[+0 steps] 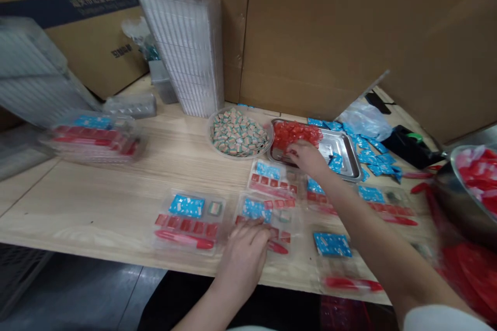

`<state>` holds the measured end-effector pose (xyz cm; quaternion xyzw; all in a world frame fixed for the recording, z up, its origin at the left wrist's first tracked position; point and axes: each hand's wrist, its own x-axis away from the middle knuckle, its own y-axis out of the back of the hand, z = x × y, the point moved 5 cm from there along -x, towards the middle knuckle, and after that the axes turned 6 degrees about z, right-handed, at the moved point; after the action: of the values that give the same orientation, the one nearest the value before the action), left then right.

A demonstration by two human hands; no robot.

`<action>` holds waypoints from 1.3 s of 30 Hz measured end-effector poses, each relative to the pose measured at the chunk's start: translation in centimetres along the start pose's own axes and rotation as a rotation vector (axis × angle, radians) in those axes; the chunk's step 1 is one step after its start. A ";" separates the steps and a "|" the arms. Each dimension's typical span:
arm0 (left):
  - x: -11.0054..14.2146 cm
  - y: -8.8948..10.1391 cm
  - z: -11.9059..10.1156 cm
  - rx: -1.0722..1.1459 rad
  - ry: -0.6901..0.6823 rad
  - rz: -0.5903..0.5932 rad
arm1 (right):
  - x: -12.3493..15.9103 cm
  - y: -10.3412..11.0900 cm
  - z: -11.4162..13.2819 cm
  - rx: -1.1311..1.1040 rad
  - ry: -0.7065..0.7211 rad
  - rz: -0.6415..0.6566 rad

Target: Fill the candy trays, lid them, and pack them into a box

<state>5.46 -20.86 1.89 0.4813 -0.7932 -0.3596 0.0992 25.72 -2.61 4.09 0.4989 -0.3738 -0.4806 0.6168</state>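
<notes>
My left hand [246, 248] rests over a clear plastic tray [297, 220], fingers slightly bent and lying on it, partly covering the blue packet [256, 209] and red squares there. Loose red squares [279, 203] lie along the tray's upper part. My right hand [305, 155] reaches to the heap of red wrapped pieces [297, 132] on a metal tray [341, 145]. Its fingers are pinched together at the heap's near edge; what is between them is hidden. To the left, another filled tray [188, 225] holds a blue packet, red squares, a small green-and-tan packet and a red pen-like stick.
A round bowl [239, 134] of small tan-and-green packets stands beside the metal tray. Tall stacks of clear trays [186, 51] lean at the back. Blue packets [382, 163] lie scattered right. A metal bowl [454, 201] with red items sits at the right edge. Cardboard [310, 36] walls the back.
</notes>
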 end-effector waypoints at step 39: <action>-2.6 0.4 -1.9 0.983 0.294 0.005 | 14.8 3.3 10.4 -0.690 -0.052 -0.086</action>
<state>7.48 -19.45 4.04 0.5149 -0.8472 0.1278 -0.0275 20.51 -19.40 9.34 0.2638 -0.1834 -0.6168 0.7185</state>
